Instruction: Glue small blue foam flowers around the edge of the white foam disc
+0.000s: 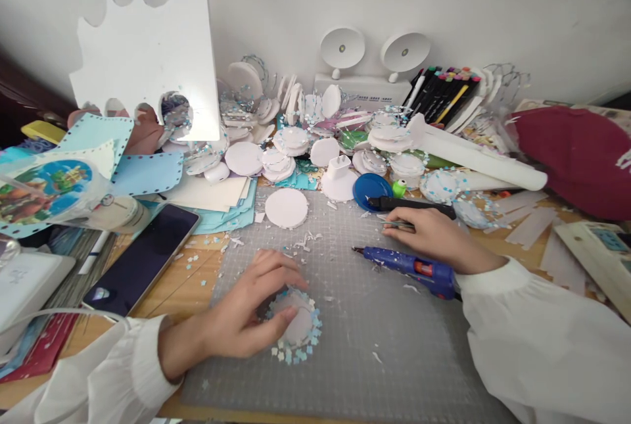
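My left hand [256, 306] rests over a white foam disc [302, 324] ringed with small blue and pale star-shaped pieces, its fingers apart and curved around the disc's left side. Farther right, my right hand [428, 233] has its fingers pinched on thin metal tweezers [397, 221], just below a black-handled tool [414, 206]. A blue glue gun [407, 266] lies between the hands, nearer to the right one, its nozzle pointing left. One plain white disc [286, 208] lies flat above my left hand.
Behind the grey cutting mat [374, 358] are many decorated discs, a blue lid [372, 191], a two-headed lamp [362, 85] and markers [446, 92]. A phone [142, 256] and a cup [49, 190] stand at left. White foam board [148, 43] rises behind them.
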Demonstrator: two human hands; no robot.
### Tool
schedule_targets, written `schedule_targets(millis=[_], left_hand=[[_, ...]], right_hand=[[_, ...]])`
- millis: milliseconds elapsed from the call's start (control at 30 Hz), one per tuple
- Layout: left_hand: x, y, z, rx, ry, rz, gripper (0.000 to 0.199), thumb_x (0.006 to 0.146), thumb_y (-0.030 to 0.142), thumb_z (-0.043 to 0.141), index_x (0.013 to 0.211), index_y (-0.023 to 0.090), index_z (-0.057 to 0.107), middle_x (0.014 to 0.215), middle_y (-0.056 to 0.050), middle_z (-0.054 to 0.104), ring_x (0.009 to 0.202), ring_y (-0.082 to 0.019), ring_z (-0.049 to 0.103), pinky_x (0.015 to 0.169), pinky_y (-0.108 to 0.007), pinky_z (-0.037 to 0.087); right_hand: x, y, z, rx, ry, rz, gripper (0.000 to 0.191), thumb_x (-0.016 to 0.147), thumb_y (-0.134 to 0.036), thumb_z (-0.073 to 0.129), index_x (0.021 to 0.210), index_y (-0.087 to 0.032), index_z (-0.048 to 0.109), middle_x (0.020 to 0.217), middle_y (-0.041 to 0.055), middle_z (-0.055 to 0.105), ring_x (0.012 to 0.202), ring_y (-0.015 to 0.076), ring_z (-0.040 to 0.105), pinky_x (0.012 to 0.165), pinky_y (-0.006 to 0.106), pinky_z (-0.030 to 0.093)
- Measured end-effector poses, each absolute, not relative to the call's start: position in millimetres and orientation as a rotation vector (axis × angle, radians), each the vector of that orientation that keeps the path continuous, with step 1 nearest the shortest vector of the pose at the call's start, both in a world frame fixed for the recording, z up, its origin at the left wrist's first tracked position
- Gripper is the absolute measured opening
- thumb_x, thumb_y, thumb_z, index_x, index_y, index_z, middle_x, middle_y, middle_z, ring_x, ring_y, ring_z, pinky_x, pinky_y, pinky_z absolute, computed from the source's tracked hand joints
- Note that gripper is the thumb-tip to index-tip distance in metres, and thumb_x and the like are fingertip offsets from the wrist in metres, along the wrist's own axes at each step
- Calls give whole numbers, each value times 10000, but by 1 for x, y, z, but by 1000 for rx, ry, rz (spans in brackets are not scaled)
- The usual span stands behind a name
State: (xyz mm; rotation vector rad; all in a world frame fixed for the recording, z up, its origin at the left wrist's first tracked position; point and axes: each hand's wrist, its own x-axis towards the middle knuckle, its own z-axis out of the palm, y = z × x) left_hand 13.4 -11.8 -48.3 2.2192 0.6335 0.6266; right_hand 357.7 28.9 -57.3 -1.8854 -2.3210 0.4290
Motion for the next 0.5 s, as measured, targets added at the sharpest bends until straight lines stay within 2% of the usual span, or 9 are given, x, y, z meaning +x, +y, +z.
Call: schedule_targets(millis=[167, 500], left_hand=[[14, -11, -48, 2229, 632, 617, 234, 862, 167, 473, 1083, 167, 548, 1039, -115, 583, 982, -234, 526, 877, -383, 432], [15, -11, -47, 2225, 634, 628, 244, 845, 148, 488, 1079, 161, 557, 1028, -110, 576, 977, -230, 526, 874, -379, 424]], right_hand=[[355, 29, -56, -1868, -2392, 324, 216, 856, -390, 526, 927, -250, 675, 865, 26, 736, 793, 230, 680, 648, 294, 443], [349, 31, -52, -1866, -2520, 208, 143, 837, -310, 524, 846, -247, 651, 705, 40, 682, 661, 234, 628, 562, 295, 348]])
